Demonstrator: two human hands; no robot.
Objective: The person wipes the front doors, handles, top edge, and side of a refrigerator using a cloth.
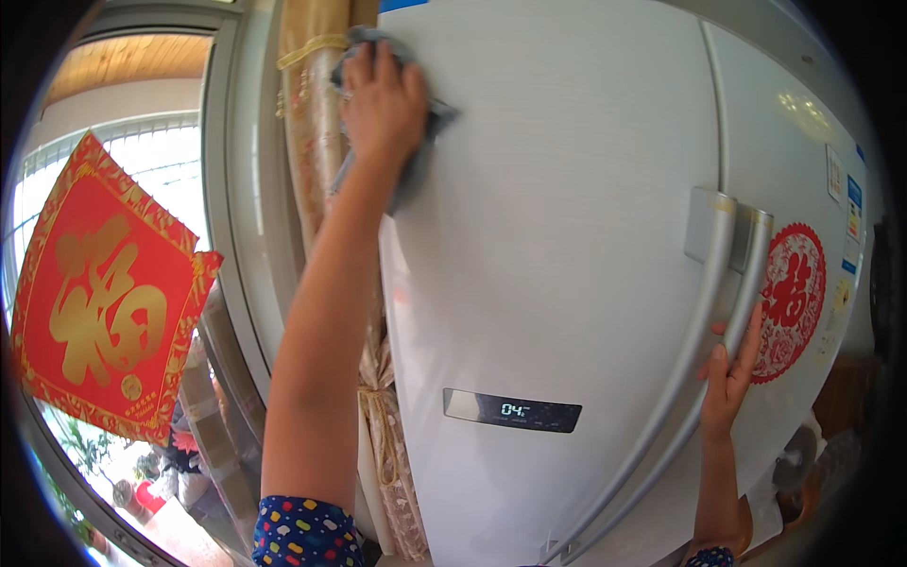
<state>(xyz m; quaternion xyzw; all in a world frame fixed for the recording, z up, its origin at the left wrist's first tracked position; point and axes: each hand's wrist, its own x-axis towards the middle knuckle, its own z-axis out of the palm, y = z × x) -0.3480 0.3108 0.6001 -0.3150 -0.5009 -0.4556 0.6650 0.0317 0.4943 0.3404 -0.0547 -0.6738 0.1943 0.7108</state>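
A white double-door refrigerator (pixel 553 234) fills the middle of the view. High on the left edge of its left door, my left hand (pixel 386 106) presses a dark grey cloth (pixel 414 166) against the surface. The cloth is bunched beneath my fingers and hangs partly over the door's edge. On the right, my right hand (pixel 730 375) is wrapped around the long curved handle (pixel 744 305) of the right door. The left door's handle (pixel 698 333) runs alongside it. Lower on the left door is a dark display panel (pixel 514 410) with lit digits.
A tied patterned curtain (pixel 312 135) hangs close to the refrigerator's left side. Beyond it, a red and gold paper decoration (pixel 106 298) is on a glass door. A round red paper-cut (pixel 793 305) and several labels (pixel 854 220) are stuck on the right door. Plants (pixel 85 446) stand outside.
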